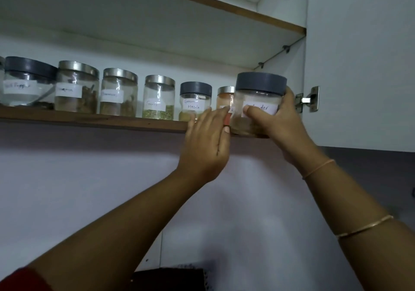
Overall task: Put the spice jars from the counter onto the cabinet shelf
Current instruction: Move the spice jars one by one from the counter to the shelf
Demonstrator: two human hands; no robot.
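- Head view, item one: clear round plastic spice jar with a dark grey screw lid (258,102) and a white handwritten label. It sits at the right end of the brown-edged wooden cabinet shelf (89,119), its base at the front lip and apparently not yet pushed fully in.
- Right hand (280,120): wrapped round that jar, thumb across the label and fingers behind. The grip looks meant to keep it upright while it slides into the last gap.
- Left hand (204,147): fingers straight and laid against the small steel-lidded glass jar of reddish powder (225,98) just beside. This is probably to steady it or nudge it aside for room.
- Jar appearance: pale brown powder fills the lower part, and the walls above are cloudy. The thumb partly covers the label, which ends in "der".
- Neighbours: a labelled row of jars runs left, the nearest being a grey-lidded "Garam Masala" jar (195,102).
- White cabinet door (359,66): swung open at the right.
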